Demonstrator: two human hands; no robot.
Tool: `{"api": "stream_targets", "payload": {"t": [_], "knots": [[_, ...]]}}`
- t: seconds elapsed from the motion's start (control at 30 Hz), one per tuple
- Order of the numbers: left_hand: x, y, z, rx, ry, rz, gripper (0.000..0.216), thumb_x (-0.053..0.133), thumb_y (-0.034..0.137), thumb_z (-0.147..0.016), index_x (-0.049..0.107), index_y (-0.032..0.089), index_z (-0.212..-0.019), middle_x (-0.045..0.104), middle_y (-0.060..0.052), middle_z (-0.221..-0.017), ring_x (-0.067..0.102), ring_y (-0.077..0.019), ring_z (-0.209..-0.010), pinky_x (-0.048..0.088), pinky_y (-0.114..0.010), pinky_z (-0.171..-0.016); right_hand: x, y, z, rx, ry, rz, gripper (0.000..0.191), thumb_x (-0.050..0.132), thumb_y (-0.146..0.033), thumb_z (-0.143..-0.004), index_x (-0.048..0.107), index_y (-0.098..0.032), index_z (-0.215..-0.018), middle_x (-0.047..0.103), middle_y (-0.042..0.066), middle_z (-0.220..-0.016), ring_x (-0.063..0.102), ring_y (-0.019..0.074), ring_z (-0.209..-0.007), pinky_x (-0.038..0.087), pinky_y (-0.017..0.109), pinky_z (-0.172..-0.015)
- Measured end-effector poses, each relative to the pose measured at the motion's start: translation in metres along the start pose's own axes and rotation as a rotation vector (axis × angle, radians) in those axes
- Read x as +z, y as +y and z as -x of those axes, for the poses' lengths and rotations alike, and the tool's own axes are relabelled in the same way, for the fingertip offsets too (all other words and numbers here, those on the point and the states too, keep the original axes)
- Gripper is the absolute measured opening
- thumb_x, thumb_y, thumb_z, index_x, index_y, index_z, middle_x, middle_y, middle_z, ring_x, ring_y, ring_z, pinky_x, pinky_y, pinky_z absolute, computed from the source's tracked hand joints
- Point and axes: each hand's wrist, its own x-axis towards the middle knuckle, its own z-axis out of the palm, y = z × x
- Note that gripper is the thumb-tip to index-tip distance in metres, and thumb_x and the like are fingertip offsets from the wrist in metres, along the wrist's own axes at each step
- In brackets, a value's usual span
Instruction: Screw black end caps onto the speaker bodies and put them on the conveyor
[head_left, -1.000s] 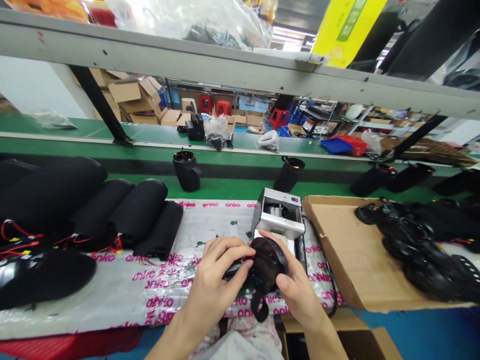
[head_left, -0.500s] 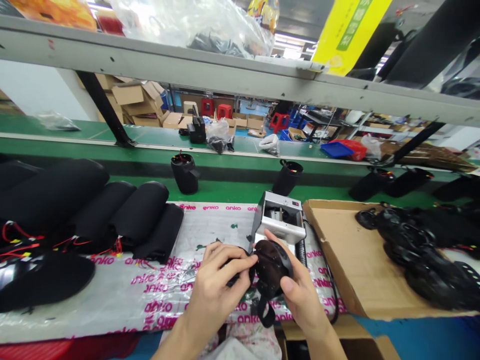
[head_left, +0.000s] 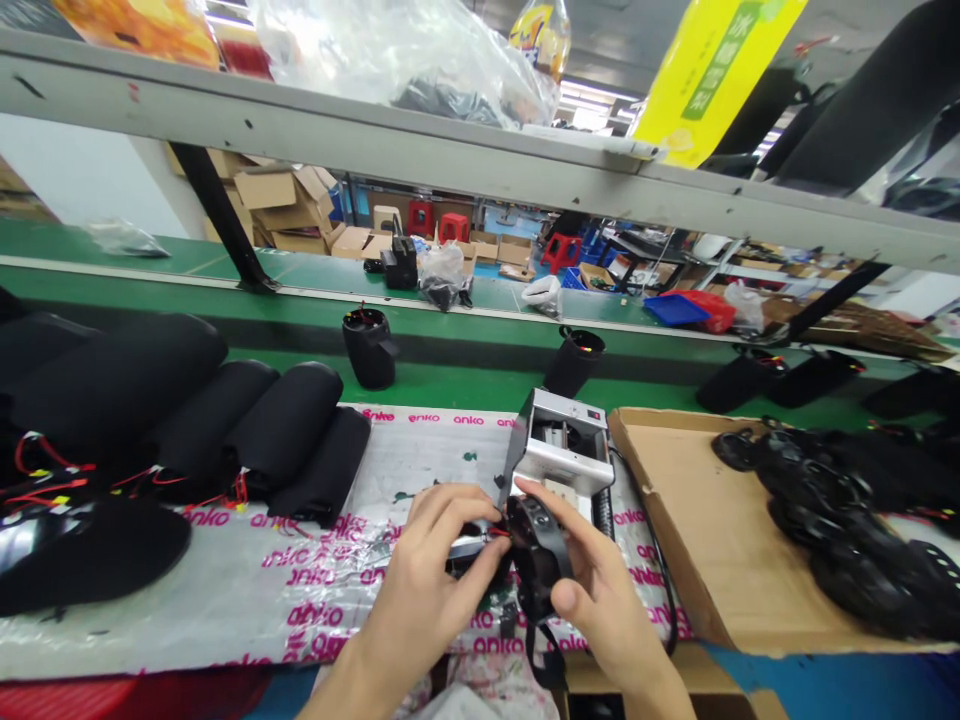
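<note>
My right hand (head_left: 600, 590) grips a round black plastic cap (head_left: 536, 560) with a strap hanging below it, turned on edge. My left hand (head_left: 431, 575) is pinched on a small part with red wires (head_left: 491, 535) at the cap's left side, close above the plastic-covered bench (head_left: 225, 590). Just behind both hands stands a small silver machine (head_left: 562, 450).
Black fabric-covered cylinders (head_left: 225, 420) with red wires lie in a row at left. A cardboard tray (head_left: 697, 530) at right holds a pile of black caps (head_left: 840, 510). Upright black cylinders (head_left: 369, 345) stand on the green conveyor (head_left: 465, 380) behind. A grey shelf beam (head_left: 450, 150) runs overhead.
The cap has turned from facing me to standing on edge in my right hand. My left fingers moved from lying over it to pinching at its left side.
</note>
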Motion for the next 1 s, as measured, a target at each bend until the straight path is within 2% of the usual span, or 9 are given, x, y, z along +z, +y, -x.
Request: {"api": "stream_targets", "payload": {"t": [0.17,0.3,0.4,0.5,0.63,0.73,0.83,0.9,1.0], "knots": [[-0.002,-0.003,0.016,-0.118,0.065,-0.142,0.018,0.069,0.015,-0.103,0.075,0.032,-0.108,0.068,-0.004,-0.133,0.068,-0.0253,-0.123,0.05,-0.041,-0.107,0.012,-0.009,-0.003,0.005,0.012,0.007,0.088,0.083,-0.078,-0.081,0.063,-0.035,-0.155,0.055,0.011,-0.162,0.075,0.0307,-0.123,0.068,0.03,-0.091],[0.003,0.001,0.017,-0.078,0.057,-0.14,0.023,0.065,0.011,-0.102,0.075,0.031,-0.105,0.071,-0.004,-0.13,0.067,-0.0261,-0.12,0.051,-0.041,-0.104,0.021,-0.014,-0.004,0.056,0.008,0.056,0.086,0.087,-0.075,-0.079,0.063,-0.04,-0.154,0.055,0.008,-0.161,0.077,0.023,-0.108,0.067,0.028,-0.091],[0.006,0.001,0.018,-0.094,0.082,-0.123,0.024,0.063,0.01,-0.1,0.073,0.03,-0.109,0.074,-0.005,-0.126,0.069,-0.0265,-0.118,0.053,-0.042,-0.103,0.024,-0.017,-0.002,0.106,-0.001,0.034,0.087,0.099,-0.049,-0.076,0.06,-0.045,-0.154,0.051,0.005,-0.164,0.077,0.0208,-0.103,0.068,0.026,-0.08],[0.007,-0.001,0.021,-0.165,0.102,-0.125,0.027,0.061,0.012,-0.101,0.073,0.03,-0.117,0.071,-0.007,-0.135,0.068,-0.0288,-0.126,0.054,-0.044,-0.106,0.025,-0.017,0.001,0.155,-0.032,0.025,0.093,0.093,-0.02,-0.077,0.055,-0.049,-0.156,0.05,0.004,-0.165,0.076,0.0202,-0.101,0.066,0.025,-0.071],[0.004,-0.005,0.029,-0.237,-0.041,-0.013,0.034,0.052,0.014,-0.105,0.077,0.032,-0.118,0.063,-0.007,-0.155,0.06,-0.0289,-0.146,0.051,-0.046,-0.118,0.024,-0.009,0.004,0.172,-0.012,0.058,0.095,0.09,-0.018,-0.079,0.052,-0.05,-0.16,0.043,0.004,-0.171,0.075,0.0173,-0.093,0.063,0.026,-0.065],[-0.003,-0.009,0.029,-0.327,-0.078,0.127,0.03,0.051,0.026,-0.111,0.078,0.033,-0.12,0.059,-0.006,-0.162,0.057,-0.0279,-0.151,0.047,-0.044,-0.124,0.022,-0.003,0.005,0.204,0.038,0.105,0.104,0.096,-0.023,-0.075,0.047,-0.04,-0.165,0.066,0.01,-0.149,0.069,0.0127,-0.073,0.06,0.026,-0.062],[-0.012,-0.021,0.017,-0.458,-0.008,0.236,0.032,0.052,0.043,-0.113,0.077,0.031,-0.129,0.065,-0.007,-0.159,0.057,-0.0283,-0.152,0.041,-0.044,-0.129,0.021,0.001,0.005,0.179,0.054,0.066,0.098,0.093,-0.026,-0.08,0.046,-0.031,-0.165,0.079,0.008,-0.116,0.074,0.0187,-0.083,0.064,0.028,-0.072],[-0.017,-0.034,0.0,-0.575,-0.084,0.344,0.044,0.046,0.052,-0.114,0.079,0.027,-0.129,0.075,-0.008,-0.147,0.063,-0.029,-0.146,0.042,-0.043,-0.128,0.02,0.004,0.005,0.136,0.04,0.002,0.091,0.093,-0.03,-0.082,0.05,-0.031,-0.162,0.08,0.009,-0.123,0.079,0.0218,-0.097,0.067,0.031,-0.086],[-0.022,-0.053,-0.034,-0.631,-0.453,0.453,0.056,0.042,0.056,-0.113,0.085,0.02,-0.118,0.085,-0.008,-0.125,0.076,-0.0293,-0.125,0.052,-0.039,-0.116,0.018,0.008,0.005,0.082,0.012,-0.077,0.087,0.095,-0.036,-0.083,0.052,-0.034,-0.159,0.074,0.011,-0.145,0.079,0.024,-0.118,0.065,0.034,-0.104]]}}
